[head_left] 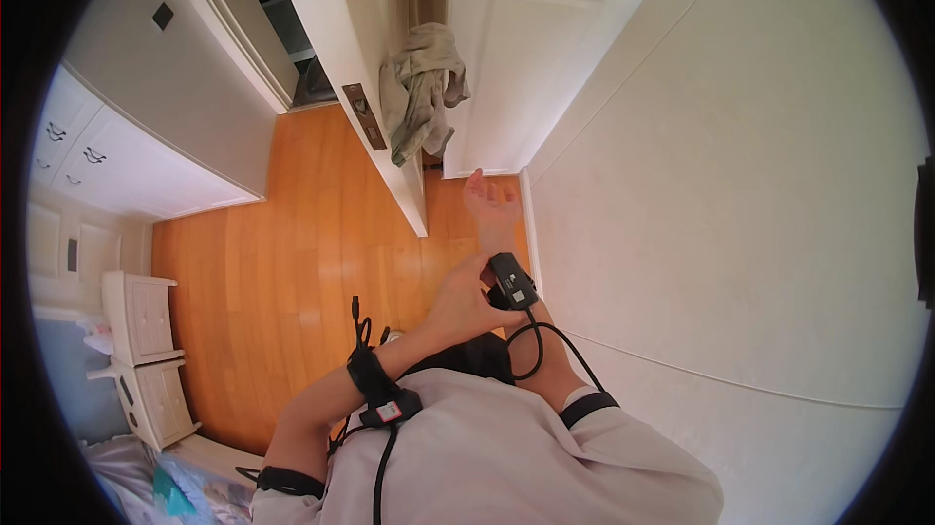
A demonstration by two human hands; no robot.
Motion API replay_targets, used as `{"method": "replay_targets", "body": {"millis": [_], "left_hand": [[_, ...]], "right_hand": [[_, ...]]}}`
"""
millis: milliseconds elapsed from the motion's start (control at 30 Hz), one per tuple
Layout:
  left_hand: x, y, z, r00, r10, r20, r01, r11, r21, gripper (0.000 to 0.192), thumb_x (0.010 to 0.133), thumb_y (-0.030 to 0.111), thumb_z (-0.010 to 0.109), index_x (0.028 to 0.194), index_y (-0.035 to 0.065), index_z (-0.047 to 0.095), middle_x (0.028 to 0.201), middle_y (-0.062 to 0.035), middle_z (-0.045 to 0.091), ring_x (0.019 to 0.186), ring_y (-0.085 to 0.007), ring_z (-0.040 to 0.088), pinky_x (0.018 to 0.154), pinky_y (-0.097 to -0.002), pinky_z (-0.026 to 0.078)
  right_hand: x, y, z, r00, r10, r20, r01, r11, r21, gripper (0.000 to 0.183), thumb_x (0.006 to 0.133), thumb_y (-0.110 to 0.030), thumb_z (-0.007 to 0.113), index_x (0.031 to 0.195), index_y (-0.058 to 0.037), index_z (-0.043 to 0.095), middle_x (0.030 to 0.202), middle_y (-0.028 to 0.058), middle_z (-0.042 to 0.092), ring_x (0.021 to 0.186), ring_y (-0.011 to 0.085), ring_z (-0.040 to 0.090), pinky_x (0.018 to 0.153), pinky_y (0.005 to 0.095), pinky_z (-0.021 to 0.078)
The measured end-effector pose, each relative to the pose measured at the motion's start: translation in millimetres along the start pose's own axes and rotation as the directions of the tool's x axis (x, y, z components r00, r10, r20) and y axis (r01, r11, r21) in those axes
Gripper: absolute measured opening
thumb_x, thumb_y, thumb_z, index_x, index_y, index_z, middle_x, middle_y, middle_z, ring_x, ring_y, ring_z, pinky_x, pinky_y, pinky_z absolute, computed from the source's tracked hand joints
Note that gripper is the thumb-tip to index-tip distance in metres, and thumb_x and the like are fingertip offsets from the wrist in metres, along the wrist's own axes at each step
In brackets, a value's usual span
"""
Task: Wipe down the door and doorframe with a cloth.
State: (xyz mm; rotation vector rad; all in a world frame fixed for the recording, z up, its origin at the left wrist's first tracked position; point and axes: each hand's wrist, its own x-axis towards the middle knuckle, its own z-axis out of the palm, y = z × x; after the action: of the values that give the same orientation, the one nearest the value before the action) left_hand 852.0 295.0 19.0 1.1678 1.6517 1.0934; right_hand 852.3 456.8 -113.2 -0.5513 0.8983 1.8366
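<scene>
My left hand [464,298] reaches across my front, its thumb and fingers around a small black sensor module [514,282] on my right forearm. A dark strap shows beneath the module, and a black cable [541,342] loops down from it. Palm up, my right hand [493,198] extends over the floor, holding nothing, its fingers apart and slightly bent. Another black module [391,408] sits on a strap [365,377] around my left forearm, with a cable hanging from it. A loose cable plug [356,306] stands up beside that strap.
Ahead, a white door [387,152] stands ajar with a grey-green cloth [424,87] draped on it. A white wall [716,182] runs along my right. White cabinets [146,152] and a nightstand [139,317] stand left on the wooden floor [292,269].
</scene>
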Motion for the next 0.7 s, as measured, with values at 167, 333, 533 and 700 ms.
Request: {"method": "replay_targets", "body": {"millis": [167,333,533,700], "left_hand": [[9,15,-10,0.998,-0.039,0.047,0.043,0.996,-0.075,0.065,0.049,0.021,0.078,0.105,0.0006,0.055,0.083,-0.0069,0.058,0.073,-0.0138,0.057,0.061,-0.0244,0.049],[9,21,-17,0.998,-0.023,0.052,0.026,0.998,-0.058,0.062,0.048,0.017,0.077,0.105,0.0015,0.056,0.083,-0.0066,0.058,0.074,-0.0135,0.057,0.062,-0.0244,0.050],[4,24,-20,1.000,0.002,0.023,-0.001,0.998,-0.065,0.059,0.049,0.013,0.076,0.105,0.0015,0.057,0.085,-0.0064,0.057,0.075,-0.0119,0.058,0.058,-0.0225,0.050],[2,27,-23,1.000,0.023,0.013,-0.021,0.995,-0.098,0.057,0.050,0.012,0.076,0.103,0.0015,0.058,0.084,-0.0059,0.058,0.072,-0.0102,0.057,0.054,-0.0208,0.049]], "right_hand": [[-22,18,5,0.984,0.162,0.074,-0.159,0.986,-0.051,0.041,0.085,-0.024,0.047,0.118,-0.0055,0.033,0.116,0.0173,0.042,0.101,0.0301,0.049,0.083,0.0417,0.0442],[-36,34,14,0.990,0.124,0.063,-0.110,0.974,-0.197,0.037,0.084,-0.023,0.048,0.113,-0.0043,0.035,0.113,0.0182,0.044,0.099,0.0302,0.049,0.084,0.0414,0.0432],[-43,38,20,0.979,0.136,0.151,-0.098,0.968,-0.232,0.036,0.084,-0.021,0.049,0.113,-0.0042,0.035,0.114,0.0191,0.043,0.100,0.0300,0.049,0.084,0.0411,0.0429],[-46,44,20,0.958,0.201,0.203,-0.141,0.952,-0.272,0.036,0.085,-0.022,0.048,0.114,-0.0048,0.036,0.114,0.0186,0.044,0.100,0.0291,0.050,0.082,0.0394,0.0426]]}}
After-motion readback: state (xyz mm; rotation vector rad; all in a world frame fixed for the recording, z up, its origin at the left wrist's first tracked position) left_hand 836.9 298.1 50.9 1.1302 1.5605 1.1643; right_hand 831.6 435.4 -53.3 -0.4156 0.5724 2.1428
